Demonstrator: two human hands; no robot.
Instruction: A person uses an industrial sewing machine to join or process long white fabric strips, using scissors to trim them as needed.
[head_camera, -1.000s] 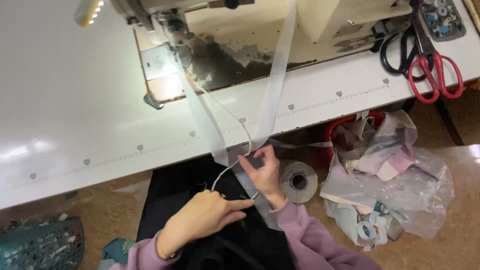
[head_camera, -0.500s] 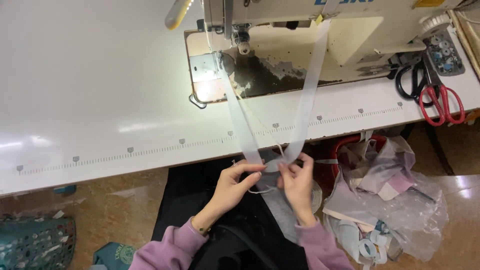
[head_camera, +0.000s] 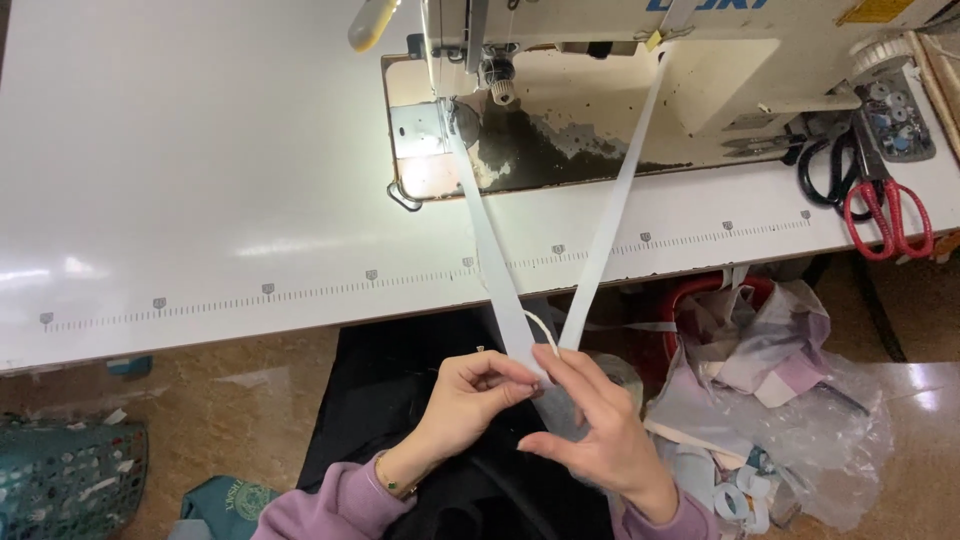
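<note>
The left hand (head_camera: 470, 395) pinches the near end of a white elastic strip (head_camera: 490, 250) between thumb and fingertips, closed firmly on it just below the edge of the white sewing table (head_camera: 200, 200). The right hand (head_camera: 590, 430) meets it at the same spot, fingers partly extended and only loosely curled, its fingertips resting on the strip where a thin white cord loop (head_camera: 540, 322) pokes up. From this pinch point the strip runs away in two legs forming a V: one leg leads up to the presser foot (head_camera: 497, 85) of the sewing machine (head_camera: 720, 60), the other rises toward the machine arm (its far end leaves the frame). Both legs look taut, which appears to keep the strip flat and untwisted. The hands work over the person's dark lap, clear of the table. Red-handled scissors (head_camera: 890, 215) lie at the table's right end, and a plastic bag of scraps (head_camera: 780, 400) sits on the floor beside the person.
</note>
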